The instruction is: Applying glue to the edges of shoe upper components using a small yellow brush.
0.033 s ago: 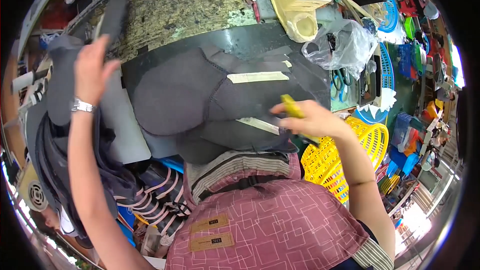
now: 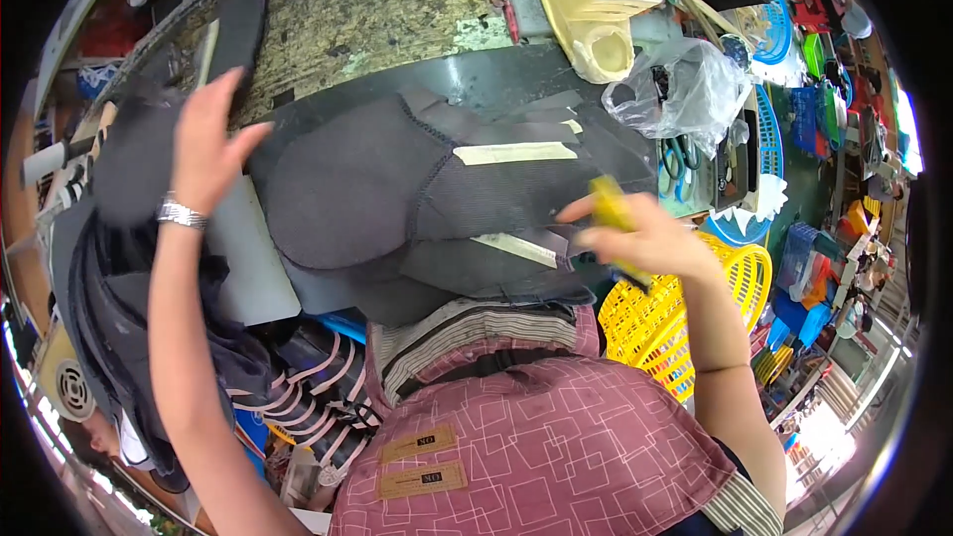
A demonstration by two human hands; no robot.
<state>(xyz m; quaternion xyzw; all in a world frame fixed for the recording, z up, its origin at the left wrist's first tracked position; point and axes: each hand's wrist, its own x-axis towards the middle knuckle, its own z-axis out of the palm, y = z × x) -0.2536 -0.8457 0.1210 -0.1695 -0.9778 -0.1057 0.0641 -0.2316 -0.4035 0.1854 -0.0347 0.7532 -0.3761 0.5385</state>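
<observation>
My left hand [image 2: 211, 144], a metal watch [image 2: 185, 211] at its wrist, is raised at the left with fingers stretched and thumb apart. Behind it lie a blurred dark fabric piece [image 2: 139, 164] and a long dark strip [image 2: 243, 35] with pale tape on its edge; contact with them is unclear. My right hand [image 2: 650, 238] is closed round a yellow tool [image 2: 613, 206] with a dark end, its kind unclear. It is over the right end of dark, stitched fabric panels [image 2: 342, 184] that carry pale tape strips [image 2: 511, 153].
A yellow plastic basket [image 2: 740, 278] stands right of my lap. Beyond the panels are a cream-coloured container [image 2: 586, 0], a clear plastic bag [image 2: 685, 89] and blue-handled scissors [image 2: 678, 157]. Dark cloth [image 2: 129, 298] hangs at the left beside a grey board [image 2: 260, 268].
My left hand has shifted right, and the dark piece beside it has moved. More of the strip's pale tape shows. My right hand has drawn slightly right with the yellow tool.
</observation>
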